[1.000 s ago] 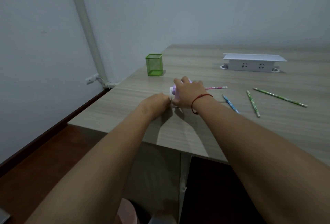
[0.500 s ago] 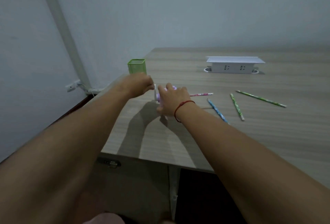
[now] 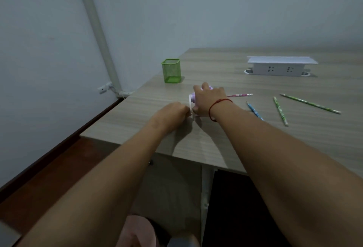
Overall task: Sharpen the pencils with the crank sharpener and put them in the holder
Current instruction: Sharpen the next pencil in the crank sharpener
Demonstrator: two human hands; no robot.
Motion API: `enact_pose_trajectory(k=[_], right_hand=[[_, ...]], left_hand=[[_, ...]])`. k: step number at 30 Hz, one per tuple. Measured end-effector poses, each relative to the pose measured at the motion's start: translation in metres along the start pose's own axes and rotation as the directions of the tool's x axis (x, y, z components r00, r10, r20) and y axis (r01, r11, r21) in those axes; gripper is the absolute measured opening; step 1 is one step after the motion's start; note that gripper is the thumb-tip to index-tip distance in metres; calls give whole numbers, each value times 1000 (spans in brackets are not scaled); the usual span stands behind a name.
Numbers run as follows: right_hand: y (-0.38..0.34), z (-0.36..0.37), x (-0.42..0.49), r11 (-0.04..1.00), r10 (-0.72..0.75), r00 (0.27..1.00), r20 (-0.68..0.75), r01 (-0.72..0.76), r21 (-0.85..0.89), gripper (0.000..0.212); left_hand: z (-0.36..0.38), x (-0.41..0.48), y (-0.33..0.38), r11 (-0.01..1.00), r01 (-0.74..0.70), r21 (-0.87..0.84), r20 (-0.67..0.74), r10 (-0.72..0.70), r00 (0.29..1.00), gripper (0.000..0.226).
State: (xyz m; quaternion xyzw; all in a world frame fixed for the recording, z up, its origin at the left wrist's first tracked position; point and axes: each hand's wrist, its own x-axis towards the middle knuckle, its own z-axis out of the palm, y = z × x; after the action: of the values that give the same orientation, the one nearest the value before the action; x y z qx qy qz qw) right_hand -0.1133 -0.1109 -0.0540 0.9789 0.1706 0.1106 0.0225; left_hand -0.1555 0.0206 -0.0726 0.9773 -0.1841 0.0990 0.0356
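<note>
right hand [image 3: 210, 99] clamps sharpener [image 3: 193, 97] | left hand [image 3: 174, 111] curled on crank [image 3: 190, 105] at its 9 o'clock | pink pencil [image 3: 239, 95] sticks out at 3 | holder [image 3: 171, 70] at 11 | loose pencils [image 3: 280, 111] at 3-4 on table [image 3: 245, 148]

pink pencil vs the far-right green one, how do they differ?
The pink pencil runs almost level, its left end hidden behind the right hand gripping the sharpener; the far-right green pencil lies slanted, untouched, its whole length showing. Pink pattern versus green. Both are patterned pencils.
</note>
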Motion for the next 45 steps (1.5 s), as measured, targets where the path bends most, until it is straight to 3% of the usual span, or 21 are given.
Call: enact_pose_trajectory(k=[3, 9, 13, 17, 19, 23, 29, 36, 45], right_hand=[[1, 2, 0, 1000, -6, 1000, 12, 6, -3, 59], [-12, -4, 4, 981, -2, 1000, 4, 3, -196, 55], [3, 8, 6, 1000, 15, 1000, 25, -15, -2, 69], [17, 15, -1, 986, 17, 1000, 3, -18, 169, 73], [18, 13, -3, 985, -13, 1000, 7, 11, 171, 78], [25, 8, -8, 987, -75, 997, -17, 76, 144, 67], [6, 1, -16, 996, -66, 997, -32, 64, -57, 59], [15, 16, -18, 998, -59, 991, -122, 58, -10, 72], [14, 22, -12, 995, -68, 990, -122, 77, 70, 77]], left_hand=[[10, 12, -5, 996, 86, -31, 46, -84, 995, 24], [19, 20, -3, 993, 115, -11, 74, -114, 991, 26], [17, 23, -6, 997, 82, -2, 30, -82, 996, 24], [8, 29, -6, 997, 43, 56, 87, -48, 995, 25], [5, 28, -6, 996, 25, 81, 124, -35, 992, 27], [-7, 26, -8, 996, 3, 94, 131, -16, 991, 26], [4, 19, -12, 998, 11, 60, 141, -19, 990, 24], [13, 18, -17, 998, -2, -64, 41, 4, 999, 14], [30, 21, -18, 1000, 5, -7, -25, -5, 1000, 20]])
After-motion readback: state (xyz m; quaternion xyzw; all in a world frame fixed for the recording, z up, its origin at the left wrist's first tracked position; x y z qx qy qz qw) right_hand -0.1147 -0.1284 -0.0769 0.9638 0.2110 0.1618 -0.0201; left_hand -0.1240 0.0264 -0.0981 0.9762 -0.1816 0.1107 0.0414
